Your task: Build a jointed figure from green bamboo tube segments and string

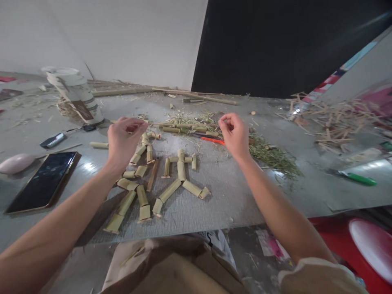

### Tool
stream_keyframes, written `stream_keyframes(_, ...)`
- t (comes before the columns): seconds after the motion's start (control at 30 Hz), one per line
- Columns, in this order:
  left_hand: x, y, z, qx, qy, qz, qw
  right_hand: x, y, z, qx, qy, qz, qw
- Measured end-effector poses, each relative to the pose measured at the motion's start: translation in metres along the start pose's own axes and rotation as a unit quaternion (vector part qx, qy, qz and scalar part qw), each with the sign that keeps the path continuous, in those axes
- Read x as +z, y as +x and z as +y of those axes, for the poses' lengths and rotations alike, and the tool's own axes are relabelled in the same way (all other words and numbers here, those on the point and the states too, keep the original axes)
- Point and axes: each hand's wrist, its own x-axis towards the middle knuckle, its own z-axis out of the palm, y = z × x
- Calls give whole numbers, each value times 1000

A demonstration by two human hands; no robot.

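Note:
My left hand (pixel 125 138) is raised over the left side of the table, thumb and fingertips pinched together. Opposite it, my right hand (pixel 235 134) makes a similar pinch. Whatever lies between the fingertips of either hand is too fine to make out. Below and between them lies a bamboo figure (pixel 181 169) of short jointed tubes, arms and legs spread. A second bamboo figure (pixel 131 191) lies to its left, partly behind my left forearm. Further bamboo pieces (pixel 145 141) lie just beside my left hand. A red-orange tool handle (pixel 213 141) points toward my right hand.
Bamboo sticks (pixel 183 127) and green shavings (pixel 274 157) spread behind the figures. At left are a phone (pixel 43 181), a pink oval object (pixel 17 163) and a white jug (pixel 75 96). At right lie a green-handled tool (pixel 357 178) and a pile of thin sticks (pixel 337 122).

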Motion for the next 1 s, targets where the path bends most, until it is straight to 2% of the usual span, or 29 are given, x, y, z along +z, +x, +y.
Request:
stream_keyframes(0.2,-3,11,-15,-14,64,39,997,-2,4,9,36,-29,9,999)
stream_keyframes(0.37,-5,17,-24,-42,60,61,995,-6,6,13,48,-27,8,998)
stream_keyframes(0.63,-2,18,-28,-55,61,59,995,-4,6,19,51,-36,5,998)
stream_keyframes(0.87,-3,17,-28,-42,87,18,995,-4,7,20,58,-39,3,998)
stream_keyframes(0.93,-3,17,-29,-24,95,-17,995,-5,6,24,62,-75,-15,995)
stream_keyframes(1.0,-1,15,-29,3,127,-80,989,-5,5,26,59,-132,-31,989)
